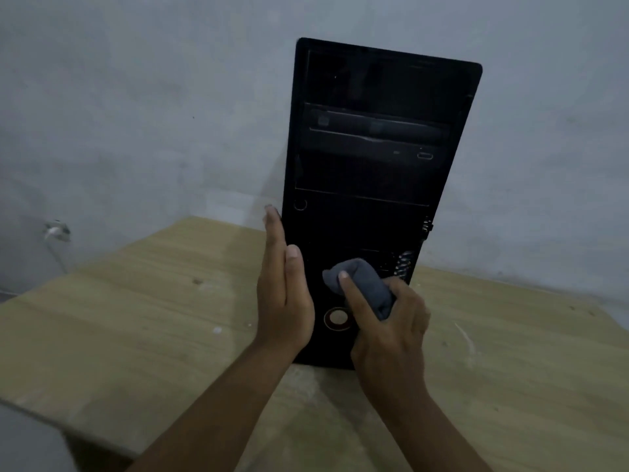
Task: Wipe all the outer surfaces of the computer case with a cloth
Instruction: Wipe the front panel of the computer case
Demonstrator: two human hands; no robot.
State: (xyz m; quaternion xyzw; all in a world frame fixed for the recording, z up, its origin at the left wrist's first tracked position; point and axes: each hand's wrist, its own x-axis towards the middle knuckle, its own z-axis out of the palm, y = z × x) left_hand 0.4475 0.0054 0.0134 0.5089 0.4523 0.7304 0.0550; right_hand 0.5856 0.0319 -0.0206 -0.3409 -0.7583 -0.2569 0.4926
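A black computer case (371, 158) stands upright on a wooden table (153, 301), its front panel facing me, with a drive bay near the top and a round button low down. My left hand (282, 294) lies flat with straight fingers against the case's left side edge. My right hand (391, 332) grips a bunched grey cloth (360, 284) and presses it on the lower front panel, just above the round button.
A grey wall (136, 97) rises close behind the table. A wall socket with a plug (56, 229) sits at the left, below table height. The table's near left edge (68, 424) drops off close to me.
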